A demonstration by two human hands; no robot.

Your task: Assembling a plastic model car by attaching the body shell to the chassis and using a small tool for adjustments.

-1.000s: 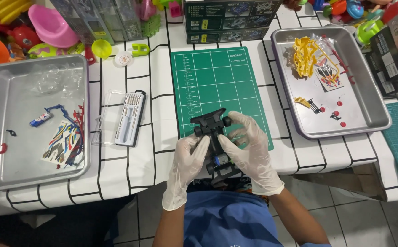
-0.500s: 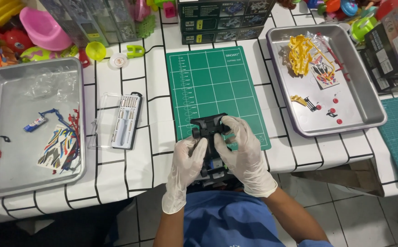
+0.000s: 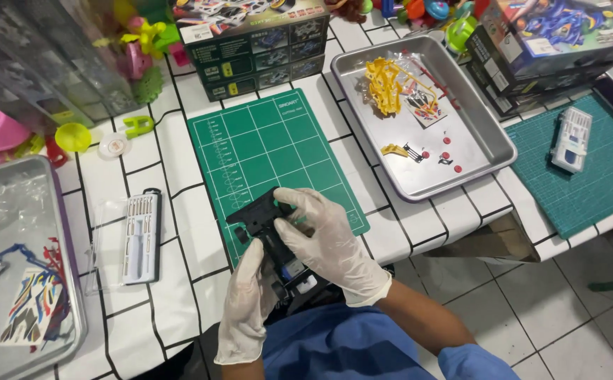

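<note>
Gloved hands grip a black toy car chassis (image 3: pixel 267 229) at the green cutting mat's (image 3: pixel 264 151) six o'clock edge: left hand (image 3: pixel 246 306) pinches its rear, right hand (image 3: pixel 327 243) wraps the top. Steadying it level would likely help seating parts.

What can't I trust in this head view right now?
- Black chassis: its middle is hidden under both gloved hands, left hand, right hand.
- Left tray: cut off by the picture's left edge.
- Small red parts in the right tray: too small to identify.
</note>
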